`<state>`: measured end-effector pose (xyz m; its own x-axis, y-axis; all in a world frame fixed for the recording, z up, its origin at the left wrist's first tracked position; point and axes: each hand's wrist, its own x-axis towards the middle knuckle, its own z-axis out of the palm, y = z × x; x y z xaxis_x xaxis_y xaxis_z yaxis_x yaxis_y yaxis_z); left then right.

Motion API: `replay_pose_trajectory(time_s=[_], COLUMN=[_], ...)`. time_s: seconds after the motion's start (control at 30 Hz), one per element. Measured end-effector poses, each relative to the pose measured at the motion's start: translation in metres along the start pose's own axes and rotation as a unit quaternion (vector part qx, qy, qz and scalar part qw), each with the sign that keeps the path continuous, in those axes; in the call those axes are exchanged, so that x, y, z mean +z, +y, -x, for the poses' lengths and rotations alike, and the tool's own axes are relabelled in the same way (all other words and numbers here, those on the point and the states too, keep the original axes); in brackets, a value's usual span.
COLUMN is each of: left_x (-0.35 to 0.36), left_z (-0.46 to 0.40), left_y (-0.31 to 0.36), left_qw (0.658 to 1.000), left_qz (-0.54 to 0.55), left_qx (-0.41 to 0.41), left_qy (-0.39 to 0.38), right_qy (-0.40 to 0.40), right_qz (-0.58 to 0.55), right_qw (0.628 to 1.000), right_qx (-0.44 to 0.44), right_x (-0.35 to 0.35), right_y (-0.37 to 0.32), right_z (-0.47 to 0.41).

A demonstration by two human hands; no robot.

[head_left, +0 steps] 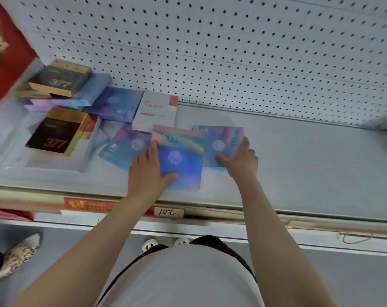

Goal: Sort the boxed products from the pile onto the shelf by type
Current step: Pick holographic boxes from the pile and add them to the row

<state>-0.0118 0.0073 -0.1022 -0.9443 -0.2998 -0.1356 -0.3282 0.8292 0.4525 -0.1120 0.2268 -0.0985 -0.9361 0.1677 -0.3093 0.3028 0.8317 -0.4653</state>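
My left hand (147, 173) grips a blue holographic box (181, 156) by its left edge, thumb on its front face. To its right, my right hand (241, 161) grips a second blue holographic box (219, 142) at its right side, thumb on top. Both boxes are over the white shelf (299, 165). At the left lies the pile: two black and gold "377" boxes (59, 80) (55, 134), two more blue holographic boxes (119, 103) (124, 147), and a white box with red trim (157, 111).
A white pegboard wall (210, 52) backs the shelf. A red sign (4, 45) hangs at the upper left. A red price strip with a "10" tag (168, 212) runs along the shelf's front edge. A leopard-print shoe (17, 255) stands on the floor at left.
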Motion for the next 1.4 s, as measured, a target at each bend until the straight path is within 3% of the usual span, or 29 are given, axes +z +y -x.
replay_pose_trajectory(time_s=[0.13, 0.2, 0.27, 0.33, 0.4, 0.53, 0.67, 0.8, 1.0, 1.4], left_x=[-0.004, -0.005, -0.007, -0.010, -0.014, -0.017, -0.024, -0.033, -0.038, 0.005], left_z=[-0.003, -0.005, -0.007, -0.009, -0.013, -0.017, -0.021, -0.031, -0.050, -0.040], left_y=[-0.001, -0.002, -0.005, -0.012, -0.018, -0.022, -0.020, -0.012, 0.011, 0.107], left_qw=[0.999, 0.997, 0.994, 0.988, 0.970, 0.893, 0.860, 0.841, 0.852, 0.873], left_qz=[0.045, 0.068, 0.100, 0.148, 0.236, 0.441, 0.508, 0.539, 0.522, 0.465], left_qx=[-0.019, -0.032, -0.037, -0.045, -0.060, -0.085, -0.055, -0.034, -0.031, 0.096], left_qy=[-0.013, -0.006, 0.010, 0.028, 0.018, 0.002, 0.002, -0.002, -0.015, -0.110], right_qy=[0.052, 0.056, -0.008, -0.082, -0.101, -0.018, 0.101, 0.144, 0.223, 0.318], right_qz=[-0.192, -0.349, -0.487, -0.555, -0.572, -0.573, -0.492, -0.457, -0.435, -0.511], right_qw=[0.980, 0.935, 0.872, 0.828, 0.814, 0.818, 0.864, 0.877, 0.872, 0.791], right_qx=[-0.003, 0.039, 0.042, 0.020, 0.006, -0.054, -0.049, -0.022, 0.015, 0.110], right_x=[-0.018, -0.022, -0.023, -0.020, -0.018, -0.026, -0.035, -0.041, -0.058, -0.100], right_y=[-0.007, -0.008, -0.008, -0.010, -0.015, -0.025, -0.022, -0.008, 0.014, 0.105], right_z=[0.006, 0.008, 0.011, 0.017, 0.024, 0.026, 0.019, 0.022, 0.037, 0.115])
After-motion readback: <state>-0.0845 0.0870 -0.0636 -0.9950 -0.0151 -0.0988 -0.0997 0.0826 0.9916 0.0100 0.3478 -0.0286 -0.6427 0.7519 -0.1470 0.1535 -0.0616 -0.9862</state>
